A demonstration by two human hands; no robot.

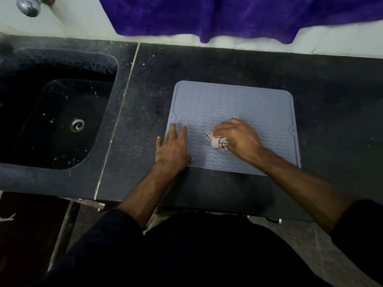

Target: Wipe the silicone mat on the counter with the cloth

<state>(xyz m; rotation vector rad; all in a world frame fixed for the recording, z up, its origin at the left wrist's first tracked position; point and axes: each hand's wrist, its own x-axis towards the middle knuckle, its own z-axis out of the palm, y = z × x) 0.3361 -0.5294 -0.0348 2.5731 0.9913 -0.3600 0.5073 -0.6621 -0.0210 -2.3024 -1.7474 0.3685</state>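
Observation:
A grey-blue silicone mat (pixel 232 102) with wavy ridges lies flat on the dark counter (pixel 331 96). My right hand (pixel 238 137) is closed on a bunched pink cloth with dark markings (pixel 218 141), pressing it onto the mat's middle near the front. A corner of the cloth shows beyond my fingers. My left hand (pixel 173 148) lies flat with fingers spread on the mat's front left corner, partly on the counter.
A dark sink (pixel 62 121) with a metal drain is set into the counter at left. A purple cloth (pixel 228 15) hangs over the white wall at the back. A tap knob (pixel 29 6) sits top left. The counter's front edge runs just below my forearms.

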